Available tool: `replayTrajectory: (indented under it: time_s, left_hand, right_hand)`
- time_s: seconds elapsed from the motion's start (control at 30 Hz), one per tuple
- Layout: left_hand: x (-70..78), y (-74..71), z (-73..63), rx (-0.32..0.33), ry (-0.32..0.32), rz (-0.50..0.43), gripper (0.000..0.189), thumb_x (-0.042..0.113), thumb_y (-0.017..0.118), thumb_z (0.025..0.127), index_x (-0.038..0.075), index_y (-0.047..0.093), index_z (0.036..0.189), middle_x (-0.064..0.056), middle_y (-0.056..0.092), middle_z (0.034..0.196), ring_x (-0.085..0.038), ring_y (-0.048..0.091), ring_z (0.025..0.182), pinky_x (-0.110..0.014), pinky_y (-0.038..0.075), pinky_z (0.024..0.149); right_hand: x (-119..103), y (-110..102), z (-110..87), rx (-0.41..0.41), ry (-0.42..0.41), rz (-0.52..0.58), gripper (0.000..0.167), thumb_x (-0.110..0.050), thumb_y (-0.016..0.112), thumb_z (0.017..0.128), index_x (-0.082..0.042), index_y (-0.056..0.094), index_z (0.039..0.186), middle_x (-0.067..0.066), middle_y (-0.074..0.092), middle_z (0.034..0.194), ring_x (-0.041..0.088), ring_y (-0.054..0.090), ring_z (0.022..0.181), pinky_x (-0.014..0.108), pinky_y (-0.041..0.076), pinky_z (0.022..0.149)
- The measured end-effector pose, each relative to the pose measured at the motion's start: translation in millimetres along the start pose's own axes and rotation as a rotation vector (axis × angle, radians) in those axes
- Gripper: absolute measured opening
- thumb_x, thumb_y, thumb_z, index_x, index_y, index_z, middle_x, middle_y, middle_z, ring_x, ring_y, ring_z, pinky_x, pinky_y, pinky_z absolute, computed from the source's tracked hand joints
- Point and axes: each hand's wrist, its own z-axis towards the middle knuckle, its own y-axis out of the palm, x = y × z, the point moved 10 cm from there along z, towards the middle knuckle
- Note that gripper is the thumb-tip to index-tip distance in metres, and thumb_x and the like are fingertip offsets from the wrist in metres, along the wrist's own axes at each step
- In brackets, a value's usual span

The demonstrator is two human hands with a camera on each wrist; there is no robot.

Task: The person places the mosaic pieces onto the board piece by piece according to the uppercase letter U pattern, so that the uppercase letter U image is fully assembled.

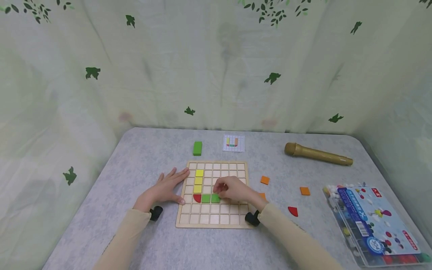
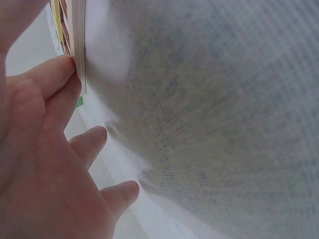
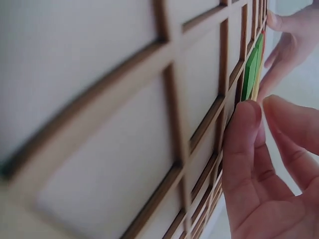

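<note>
A wooden grid board (image 1: 204,225) lies on the table. In its cells are several yellow square tiles (image 1: 199,180) in a column, a red quarter-round tile (image 1: 197,198) below them, and two green square tiles (image 1: 210,198) beside that. My left hand (image 1: 163,190) is spread flat, fingertips and thumb at the board's left edge. My right hand (image 1: 233,188) hovers over the board by the right-hand green tile, fingers bent. The right wrist view shows thumb and fingertips (image 3: 246,112) close together, a narrow gap between them and nothing visible held.
Orange square tiles (image 1: 264,180) and a red quarter-round tile (image 1: 293,211) lie right of the board. Behind it are a green block (image 1: 197,148) and a pattern card (image 1: 233,143). A gold microphone (image 1: 318,154) and a clear box (image 1: 357,251) with a blue printed sheet (image 1: 381,221) sit farther right.
</note>
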Motion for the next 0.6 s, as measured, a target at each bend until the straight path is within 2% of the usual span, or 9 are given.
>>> replayTrajectory:
  time_s: [0.2, 0.37, 0.6]
  left_hand:
    - [-0.1, -0.4, 0.0, 0.006, 0.009, 0.000, 0.108, 0.043, 0.081, 0.069, 0.009, 0.022, 0.153, -0.009, 0.016, 0.158, -0.042, 0.001, 0.142, -0.068, -0.003, 0.105]
    - [0.0, -0.5, -0.2, 0.007, 0.015, -0.004, 0.108, 0.043, 0.081, 0.069, 0.008, 0.022, 0.153, -0.010, 0.016, 0.158, -0.043, 0.001, 0.142, -0.068, -0.003, 0.105]
    - [-0.4, 0.0, -0.3, 0.006, 0.005, -0.008, 0.109, 0.043, 0.081, 0.069, 0.008, 0.022, 0.153, -0.010, 0.016, 0.158, -0.042, 0.001, 0.142, -0.067, -0.004, 0.106]
  right_hand:
    - [8, -13, -11.7, 0.016, -0.013, 0.102, 0.010, -0.001, 0.064, 0.088, -0.005, 0.068, 0.097, 0.002, 0.065, 0.089, 0.015, 0.057, 0.072, 0.028, 0.051, 0.066]
    - [17, -29, -25.8, 0.059, -0.009, 0.151, 0.013, -0.004, 0.064, 0.090, -0.001, 0.068, 0.102, 0.008, 0.065, 0.095, 0.019, 0.057, 0.078, 0.028, 0.048, 0.070]
    - [33, -53, -53.5, 0.092, 0.023, 0.246, 0.017, -0.002, 0.061, 0.091, 0.005, 0.064, 0.105, 0.017, 0.062, 0.097, 0.024, 0.057, 0.083, 0.038, 0.053, 0.073]
